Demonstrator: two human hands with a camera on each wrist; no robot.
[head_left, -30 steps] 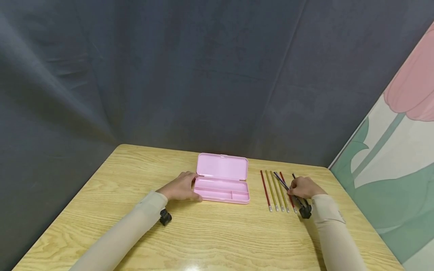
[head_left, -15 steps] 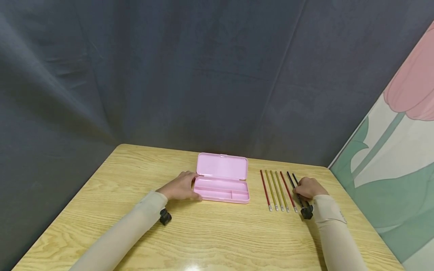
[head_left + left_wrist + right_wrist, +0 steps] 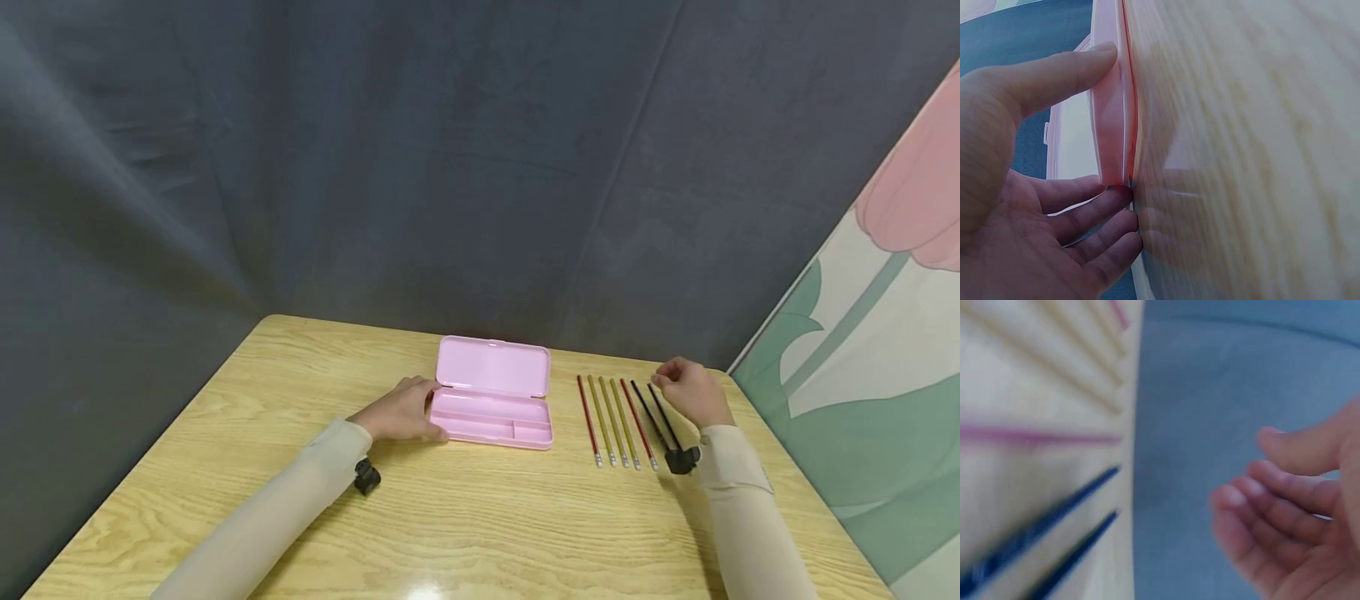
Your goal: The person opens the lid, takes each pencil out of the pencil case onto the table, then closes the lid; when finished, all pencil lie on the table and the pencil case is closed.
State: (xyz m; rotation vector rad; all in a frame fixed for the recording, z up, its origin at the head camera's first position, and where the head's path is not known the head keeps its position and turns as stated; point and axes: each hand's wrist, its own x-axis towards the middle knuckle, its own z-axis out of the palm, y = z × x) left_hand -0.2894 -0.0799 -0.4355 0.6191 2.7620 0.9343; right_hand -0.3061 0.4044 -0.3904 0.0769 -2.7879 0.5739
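Observation:
A pink pencil case (image 3: 491,403) lies on the table with its lid (image 3: 492,367) raised at the back; its compartments hold nothing. My left hand (image 3: 401,410) holds its left end, thumb (image 3: 1094,65) on the front wall and fingers at the short side. To the right of the case, pencils lie side by side: a red pencil (image 3: 588,421), three yellow pencils (image 3: 612,421), another red pencil (image 3: 638,423) and two black pencils (image 3: 650,414). My right hand (image 3: 693,393) hovers beyond the black pencils, fingers loosely bent and holding nothing.
The wooden table (image 3: 480,517) ends at the back against a dark grey curtain (image 3: 450,183). A wall panel with a flower print (image 3: 885,350) stands along the right side. A small black wrist camera (image 3: 682,461) overlaps the black pencils' near ends.
My right hand has let go of a black pencil, now lying beside the other black one, and has lifted away toward the back. The left hand stays at the case.

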